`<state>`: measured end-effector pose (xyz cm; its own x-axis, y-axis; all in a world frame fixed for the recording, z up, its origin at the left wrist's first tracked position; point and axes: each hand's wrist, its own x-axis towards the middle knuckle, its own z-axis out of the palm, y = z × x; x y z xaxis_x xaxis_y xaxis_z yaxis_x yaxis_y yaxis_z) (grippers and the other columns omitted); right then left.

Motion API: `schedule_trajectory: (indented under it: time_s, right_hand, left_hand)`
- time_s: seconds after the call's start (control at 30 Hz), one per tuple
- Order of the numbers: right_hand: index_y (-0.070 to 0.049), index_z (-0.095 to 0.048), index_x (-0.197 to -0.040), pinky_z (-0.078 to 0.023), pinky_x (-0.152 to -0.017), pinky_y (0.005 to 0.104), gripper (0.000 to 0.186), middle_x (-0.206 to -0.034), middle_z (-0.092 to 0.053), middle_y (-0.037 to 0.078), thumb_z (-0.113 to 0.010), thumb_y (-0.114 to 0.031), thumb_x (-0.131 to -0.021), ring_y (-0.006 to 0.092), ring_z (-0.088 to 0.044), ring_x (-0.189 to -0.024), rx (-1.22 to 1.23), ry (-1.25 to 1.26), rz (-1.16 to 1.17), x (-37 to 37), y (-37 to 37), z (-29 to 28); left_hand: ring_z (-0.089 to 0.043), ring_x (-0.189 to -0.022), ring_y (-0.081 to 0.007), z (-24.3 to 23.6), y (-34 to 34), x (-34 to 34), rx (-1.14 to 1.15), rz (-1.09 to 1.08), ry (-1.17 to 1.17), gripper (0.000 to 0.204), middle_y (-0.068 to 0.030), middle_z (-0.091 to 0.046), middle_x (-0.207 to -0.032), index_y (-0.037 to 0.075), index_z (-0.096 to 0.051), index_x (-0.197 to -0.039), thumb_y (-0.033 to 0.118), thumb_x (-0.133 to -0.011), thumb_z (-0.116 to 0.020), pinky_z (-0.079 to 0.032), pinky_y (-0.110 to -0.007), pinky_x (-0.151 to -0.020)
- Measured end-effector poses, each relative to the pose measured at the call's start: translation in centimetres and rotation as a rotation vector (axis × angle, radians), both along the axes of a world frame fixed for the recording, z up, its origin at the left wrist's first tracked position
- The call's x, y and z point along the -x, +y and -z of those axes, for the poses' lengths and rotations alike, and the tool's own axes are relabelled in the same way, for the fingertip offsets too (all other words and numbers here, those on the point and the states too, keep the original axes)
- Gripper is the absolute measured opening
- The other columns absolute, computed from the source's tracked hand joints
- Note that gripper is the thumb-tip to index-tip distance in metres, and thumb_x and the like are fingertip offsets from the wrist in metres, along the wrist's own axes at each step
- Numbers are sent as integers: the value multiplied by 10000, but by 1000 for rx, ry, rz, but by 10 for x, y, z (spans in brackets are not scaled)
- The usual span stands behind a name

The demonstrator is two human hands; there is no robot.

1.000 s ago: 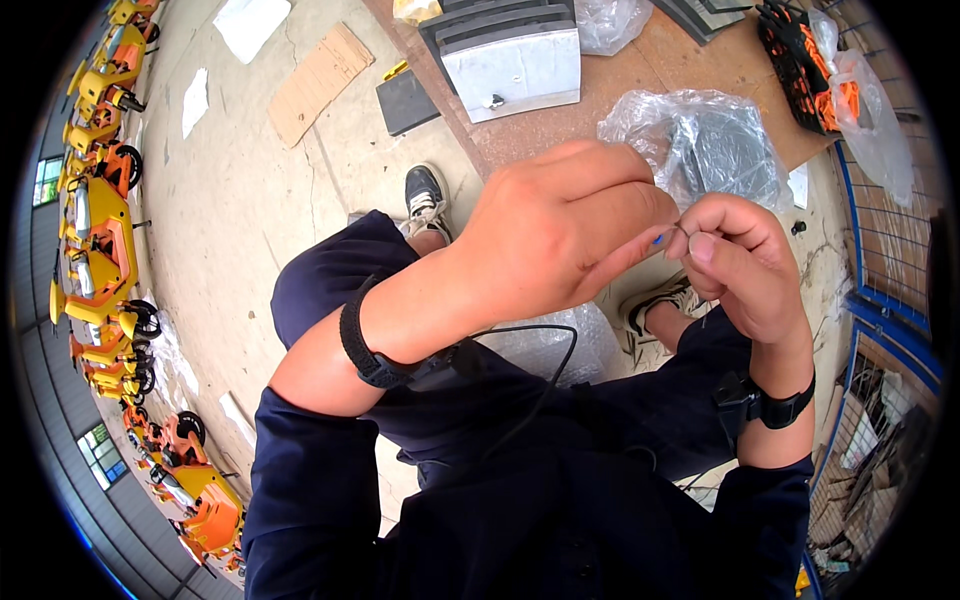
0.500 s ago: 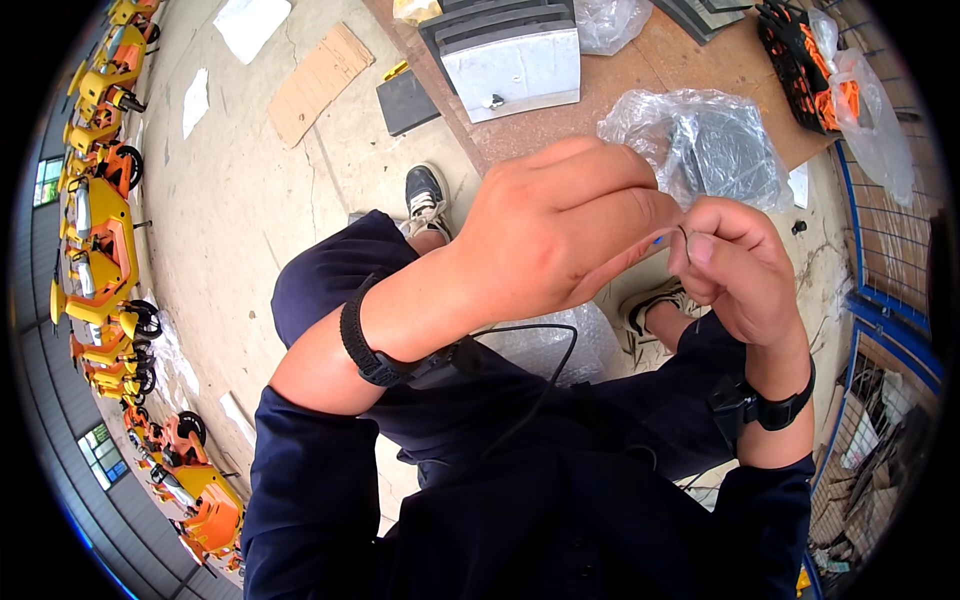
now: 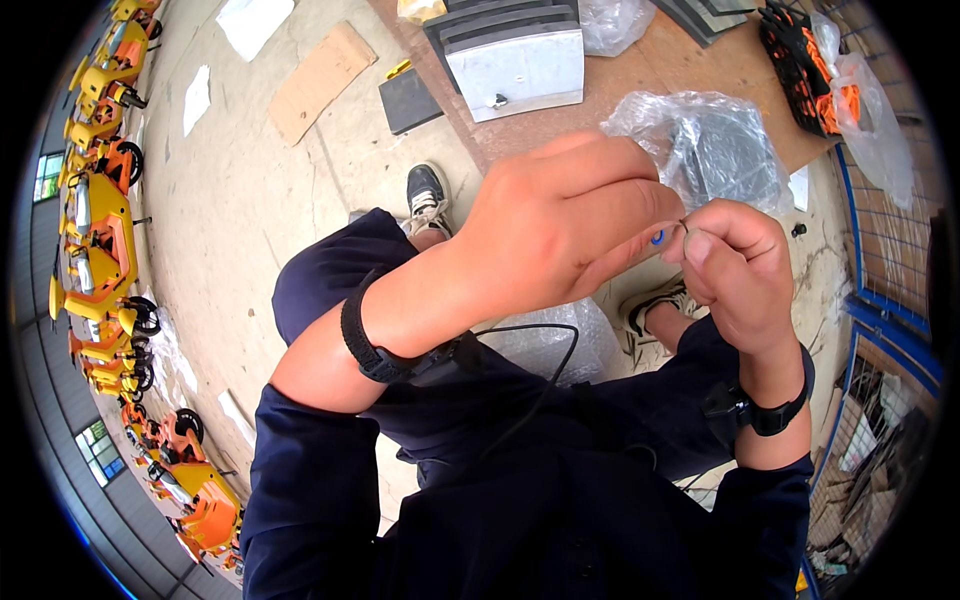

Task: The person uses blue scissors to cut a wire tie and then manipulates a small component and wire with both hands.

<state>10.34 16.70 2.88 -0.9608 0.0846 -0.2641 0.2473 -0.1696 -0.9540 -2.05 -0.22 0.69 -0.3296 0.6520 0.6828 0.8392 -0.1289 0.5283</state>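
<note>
My left hand is closed, its fingertips pinched together just left of my right hand's. A small blue ring-shaped piece shows at its thumb and fingertips. My right hand is closed too, thumb against the curled index finger, pinching a thin dark wire-like strand. The strand curves in the narrow gap between the two hands. Whether it joins the blue piece is hidden by my fingers. Both hands are raised above my lap, in front of the brown work surface.
On the brown surface stand dark panels with a silver-faced one, beside a plastic-wrapped dark item. A black basket with orange things is far right. Blue mesh fencing borders the right; yellow scooters line the left. Cardboard lies on the floor.
The blue piece shows more clearly between my left fingertips now. My right hand has shifted very slightly left, closer to the left fingertips.
</note>
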Motion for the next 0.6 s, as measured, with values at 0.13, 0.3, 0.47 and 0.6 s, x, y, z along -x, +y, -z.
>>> schedule_trajectory:
  time_s: [0.13,0.3,0.47,0.6]
  right_hand:
    - [9,-638,-844,-251,-365,193,152,-624,-540,-18,-542,-103,-882,3,-350,-389,65,-23,-17,0,3,2]
    - [6,-636,-841,-249,-369,190,146,-591,-509,-41,-535,-91,-880,-1,-349,-393,-4,28,-26,-1,2,4]
    - [15,-661,-804,-273,-426,177,138,-600,-535,-50,-549,-46,-857,-18,-391,-484,-119,76,-55,-2,3,1]
    - [18,-678,-796,-307,-474,168,131,-649,-599,-32,-565,-31,-841,-23,-412,-552,-181,76,24,-3,-6,-1]
  left_hand:
    - [-618,-711,-226,2,-1,1,11,-9,3,216,-81,-631,-814,45,-710,-916,41,-702,-738,-493,-295,-602]
    - [-618,-706,-227,3,0,0,4,11,1,216,-81,-631,-810,46,-712,-922,48,-707,-737,-494,-299,-602]
    - [-623,-703,-228,4,0,-2,5,29,-8,214,-82,-631,-804,50,-720,-921,62,-708,-733,-498,-298,-604]
    - [-624,-700,-227,2,0,-2,-3,30,-15,211,-83,-631,-801,51,-723,-916,65,-706,-730,-501,-296,-605]
